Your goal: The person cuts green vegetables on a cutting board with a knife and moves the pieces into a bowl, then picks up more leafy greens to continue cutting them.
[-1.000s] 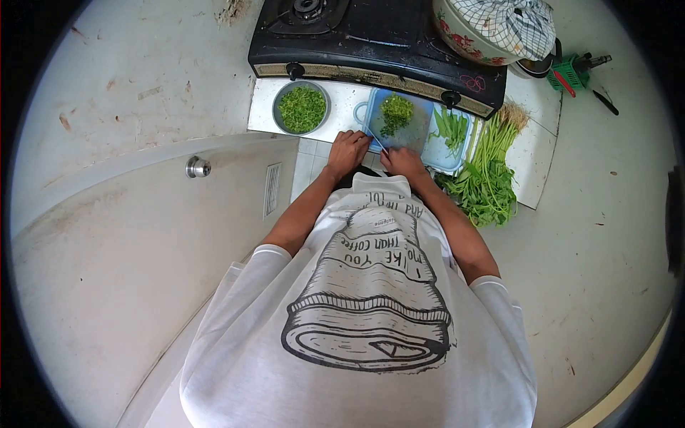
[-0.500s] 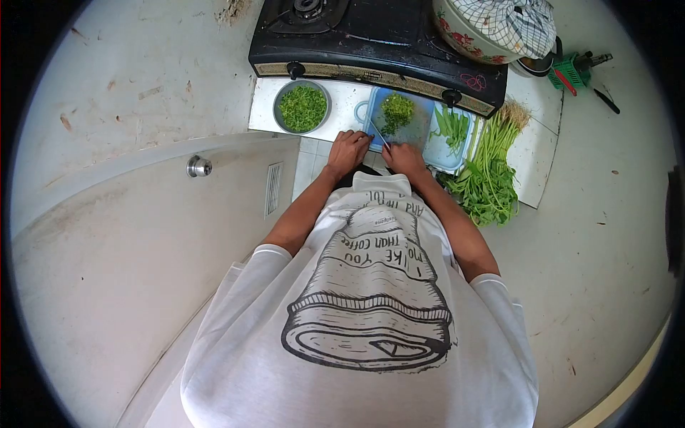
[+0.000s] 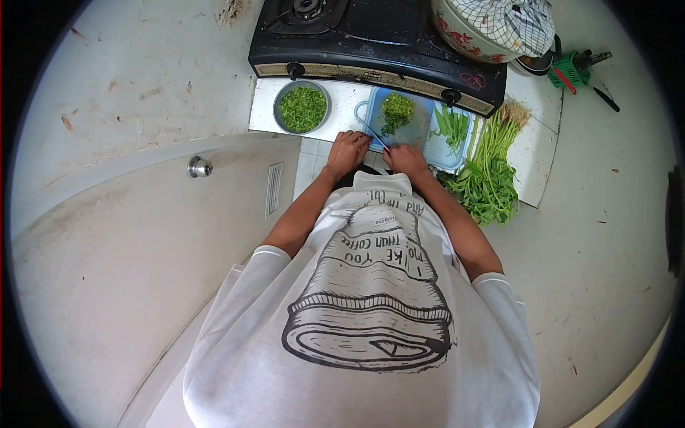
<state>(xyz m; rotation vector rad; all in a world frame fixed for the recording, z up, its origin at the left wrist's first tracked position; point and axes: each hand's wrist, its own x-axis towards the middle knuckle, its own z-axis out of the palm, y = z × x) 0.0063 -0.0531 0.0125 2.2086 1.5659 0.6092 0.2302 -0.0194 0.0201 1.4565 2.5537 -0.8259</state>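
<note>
My right hand (image 3: 407, 159) is closed round the handle of a knife (image 3: 377, 137), whose thin blade points up and left over the near part of a blue cutting board (image 3: 419, 127). At the board's near left corner, my left hand (image 3: 349, 151) has its fingers curled together beside the blade; whatever they press on is hidden. A heap of finely chopped greens (image 3: 397, 111) lies on the board just beyond both hands. To the left stands a grey bowl (image 3: 328, 113) filled with more chopped greens (image 3: 301, 108). Cut green stalks and leaves (image 3: 452, 127) lie right of the board, in a light-blue tray (image 3: 448, 163).
A bunch of leafy greens with roots (image 3: 489, 164) lies right of the tray. Behind the board stands a black gas stove (image 3: 378, 46), carrying a floral pot (image 3: 467, 39) under a checked cloth (image 3: 510, 25). A green basket (image 3: 564, 71) and another knife (image 3: 606, 99) are at far right.
The knife blade has swung lower and further left beside my left fingers. Both hands stay nearly in place, and the chopped greens look the same.
</note>
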